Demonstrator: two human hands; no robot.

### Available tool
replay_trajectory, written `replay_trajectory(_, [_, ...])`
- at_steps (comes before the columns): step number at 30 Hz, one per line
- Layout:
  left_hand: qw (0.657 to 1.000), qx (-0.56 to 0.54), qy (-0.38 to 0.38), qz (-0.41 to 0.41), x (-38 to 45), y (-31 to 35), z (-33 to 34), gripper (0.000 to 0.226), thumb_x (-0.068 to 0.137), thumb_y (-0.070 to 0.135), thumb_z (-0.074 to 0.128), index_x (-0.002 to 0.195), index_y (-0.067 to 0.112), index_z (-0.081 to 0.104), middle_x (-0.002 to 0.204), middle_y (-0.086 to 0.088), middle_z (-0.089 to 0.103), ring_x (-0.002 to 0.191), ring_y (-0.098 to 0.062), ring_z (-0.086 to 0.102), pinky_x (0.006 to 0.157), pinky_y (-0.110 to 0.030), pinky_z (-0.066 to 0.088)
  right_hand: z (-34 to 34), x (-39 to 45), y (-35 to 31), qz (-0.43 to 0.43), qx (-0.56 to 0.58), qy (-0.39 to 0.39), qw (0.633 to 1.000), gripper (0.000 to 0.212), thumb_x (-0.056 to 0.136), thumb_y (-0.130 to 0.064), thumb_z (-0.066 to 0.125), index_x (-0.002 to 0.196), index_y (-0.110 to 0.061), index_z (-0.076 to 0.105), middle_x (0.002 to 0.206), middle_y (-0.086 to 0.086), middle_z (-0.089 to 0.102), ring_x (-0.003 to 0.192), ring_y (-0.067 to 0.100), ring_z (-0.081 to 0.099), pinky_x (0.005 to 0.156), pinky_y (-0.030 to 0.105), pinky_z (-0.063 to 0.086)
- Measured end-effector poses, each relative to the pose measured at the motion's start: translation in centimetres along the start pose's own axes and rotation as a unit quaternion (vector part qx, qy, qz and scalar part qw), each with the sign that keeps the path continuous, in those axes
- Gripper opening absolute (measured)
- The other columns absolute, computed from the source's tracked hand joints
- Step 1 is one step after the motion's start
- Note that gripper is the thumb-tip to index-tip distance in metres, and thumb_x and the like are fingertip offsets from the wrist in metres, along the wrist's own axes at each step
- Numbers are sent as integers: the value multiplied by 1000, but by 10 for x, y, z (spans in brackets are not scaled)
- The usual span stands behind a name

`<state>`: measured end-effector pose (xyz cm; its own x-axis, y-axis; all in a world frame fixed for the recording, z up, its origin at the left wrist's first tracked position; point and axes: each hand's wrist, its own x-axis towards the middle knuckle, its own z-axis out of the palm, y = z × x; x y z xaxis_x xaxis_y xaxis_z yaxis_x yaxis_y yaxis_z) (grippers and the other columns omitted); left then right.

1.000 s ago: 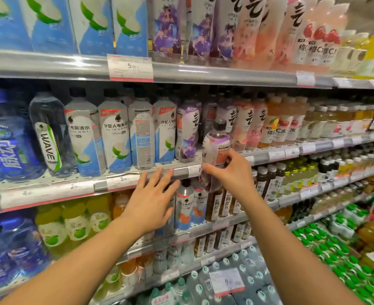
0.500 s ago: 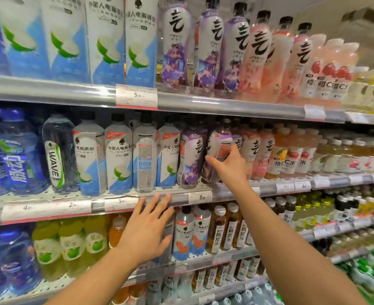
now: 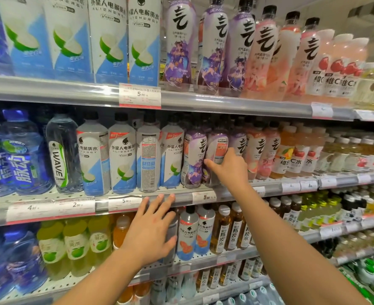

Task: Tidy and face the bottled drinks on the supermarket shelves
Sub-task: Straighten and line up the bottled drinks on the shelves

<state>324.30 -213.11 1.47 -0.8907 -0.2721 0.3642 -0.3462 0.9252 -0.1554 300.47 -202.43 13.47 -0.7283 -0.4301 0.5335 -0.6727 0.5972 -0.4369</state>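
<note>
My right hand (image 3: pixel 227 167) grips a purple-labelled bottle (image 3: pixel 218 148) standing on the middle shelf (image 3: pixel 269 187), its back label turned outward. It stands between another purple bottle (image 3: pixel 193 155) on its left and more purple and pink bottles (image 3: pixel 256 150) on its right. My left hand (image 3: pixel 153 230) is spread with straight fingers over the row below, fingertips at the middle shelf's price rail (image 3: pixel 124 202). It partly covers a grey bottle (image 3: pixel 170 236) there and holds nothing.
White-and-blue electrolyte bottles (image 3: pixel 122 157) fill the middle shelf to the left, one turned label-back (image 3: pixel 148 155). Blue water bottles (image 3: pixel 21 155) stand far left. The top shelf (image 3: pixel 225 102) carries tall purple and pink bottles. Tea bottles (image 3: pixel 232 232) and green drinks (image 3: pixel 73 245) sit below.
My right hand has lifted the purple bottle from in front of the shelf edge and set it into the middle row. My left hand has stayed spread at the lower shelf.
</note>
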Motion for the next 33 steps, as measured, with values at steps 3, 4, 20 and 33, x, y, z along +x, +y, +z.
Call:
replay_trajectory(3, [1000, -3, 7, 2, -1, -1, 0, 63, 83, 67, 43, 129, 29, 64, 167, 1, 22, 154, -28, 22, 122, -59, 20, 7, -12, 6, 24, -6, 6, 1000, 70, 79, -71, 71, 109, -12, 48, 94, 8, 70, 87, 33, 68, 67, 40, 56])
replay_trajectory(4, [1000, -4, 6, 3, -1, 0, 0, 62, 84, 67, 43, 129, 30, 64, 168, 1, 20, 154, -28, 21, 122, -59, 19, 9, -17, 10, 36, -14, 11, 999, 70, 78, -73, 70, 108, -14, 48, 91, 6, 69, 84, 31, 68, 65, 40, 56])
replay_trajectory(20, [994, -75, 74, 3, 38, 0, -64, 44, 92, 49, 48, 132, 33, 59, 143, 9, 55, 127, -15, 52, 102, -37, 48, -40, 12, 36, -22, 90, 128, 987, 28, 96, -41, 64, 112, -18, 65, 103, 0, 69, 94, 20, 66, 80, 39, 56])
replay_trajectory(33, [950, -183, 163, -195, 163, 29, -126, 92, 88, 43, 74, 157, 17, 19, 123, -11, 63, 107, -31, 64, 78, -43, 54, -76, 94, 35, -61, 29, -117, 991, 61, 81, -38, 82, 127, -9, 55, 109, 11, 67, 95, 29, 66, 84, 47, 60])
